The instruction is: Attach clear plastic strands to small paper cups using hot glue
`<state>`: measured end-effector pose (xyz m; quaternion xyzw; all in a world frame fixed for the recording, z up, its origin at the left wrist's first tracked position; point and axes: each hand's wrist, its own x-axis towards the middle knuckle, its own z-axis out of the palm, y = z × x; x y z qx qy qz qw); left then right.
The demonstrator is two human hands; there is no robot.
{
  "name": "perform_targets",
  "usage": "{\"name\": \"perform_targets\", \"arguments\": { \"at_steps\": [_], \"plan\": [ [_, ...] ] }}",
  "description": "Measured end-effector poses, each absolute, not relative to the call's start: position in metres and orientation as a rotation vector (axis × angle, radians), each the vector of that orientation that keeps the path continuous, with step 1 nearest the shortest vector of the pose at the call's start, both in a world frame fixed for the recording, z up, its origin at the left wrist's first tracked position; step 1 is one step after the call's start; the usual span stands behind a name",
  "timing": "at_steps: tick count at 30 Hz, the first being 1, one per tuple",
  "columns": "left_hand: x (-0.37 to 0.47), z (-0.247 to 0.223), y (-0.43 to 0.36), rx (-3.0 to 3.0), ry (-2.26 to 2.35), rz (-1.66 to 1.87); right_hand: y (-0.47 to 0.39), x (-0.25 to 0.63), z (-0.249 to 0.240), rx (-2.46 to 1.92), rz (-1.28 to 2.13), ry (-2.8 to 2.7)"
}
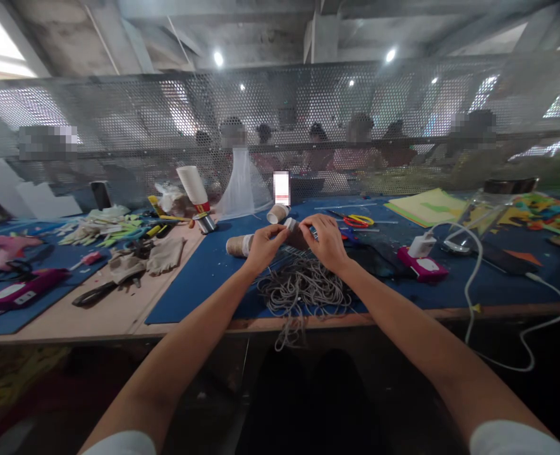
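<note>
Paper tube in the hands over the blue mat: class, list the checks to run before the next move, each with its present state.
1. Left hand grips the paper tube: ok.
2. Right hand on the tube too: ok.
3. Grey cord pile close below the hands: ok.
4. Cord kept on the table: not ok, a loop hangs over the edge.
5. Cord end fixed to the tube: cannot tell.

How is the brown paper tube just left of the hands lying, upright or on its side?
On its side. The paper tube lies flat on the blue mat, beside the left hand.
</note>
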<state>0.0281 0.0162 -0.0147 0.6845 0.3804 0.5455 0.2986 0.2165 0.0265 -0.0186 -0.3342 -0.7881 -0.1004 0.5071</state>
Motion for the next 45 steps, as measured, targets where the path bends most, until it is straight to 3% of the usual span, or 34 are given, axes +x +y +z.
{"name": "perform_targets", "arguments": {
  "at_steps": [12,21,24,33,45],
  "plan": [
    [0.023,-0.021,0.022,2.330,1.531,1.542,0.027,0.216,-0.020,-0.843,-0.230,-1.902],
    [0.031,-0.029,0.027,2.459,1.515,1.414,0.031,0.214,-0.025,-0.858,-0.143,-1.891],
    [0.031,-0.028,0.028,2.420,1.479,1.412,0.033,0.213,-0.025,-0.844,0.048,-1.837],
    [0.037,-0.009,0.006,2.083,1.158,1.695,0.033,0.212,-0.014,-0.744,1.089,-1.533],
    [0.034,-0.011,0.006,1.928,1.055,1.688,0.025,0.212,-0.010,-0.711,1.444,-1.436]
  ]
}}
